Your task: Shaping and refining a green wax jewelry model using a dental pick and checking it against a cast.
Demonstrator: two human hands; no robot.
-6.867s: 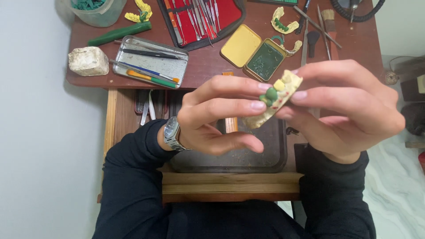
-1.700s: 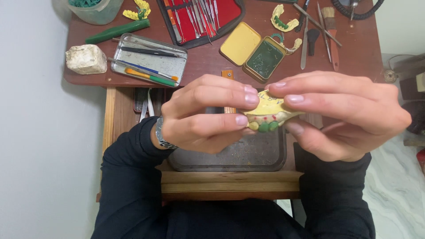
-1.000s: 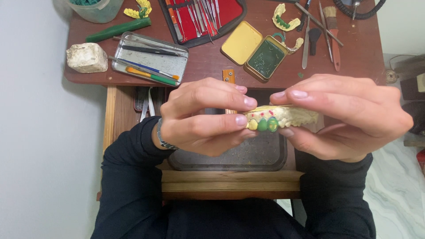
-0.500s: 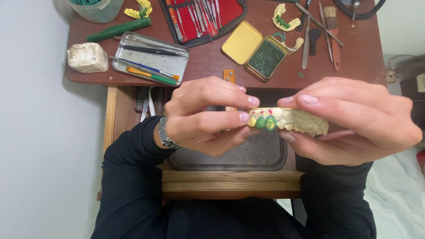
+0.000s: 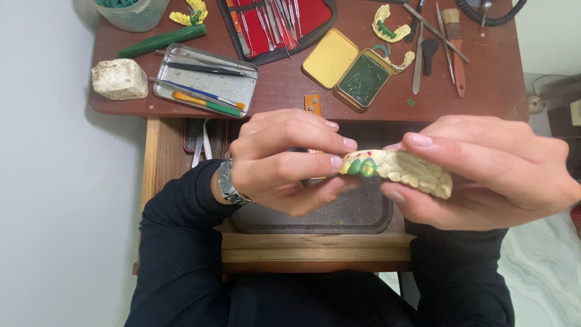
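Both my hands hold a pale yellow plaster dental cast close to the camera, above a dark tray in an open wooden drawer. My right hand grips the cast from the right side. My left hand, with a wristwatch, pinches its left end, where two teeth are built up in green wax. The cast lies roughly level, teeth facing me.
On the brown table lie a red case of metal instruments, a steel tray with pencils and tools, an open yellow tin of green wax, a white stone block, a green stick, other yellow casts and brushes.
The cast has been turned from tilted upright to lying level with its teeth toward me, and both hands have shifted slightly lower and to the right around it.
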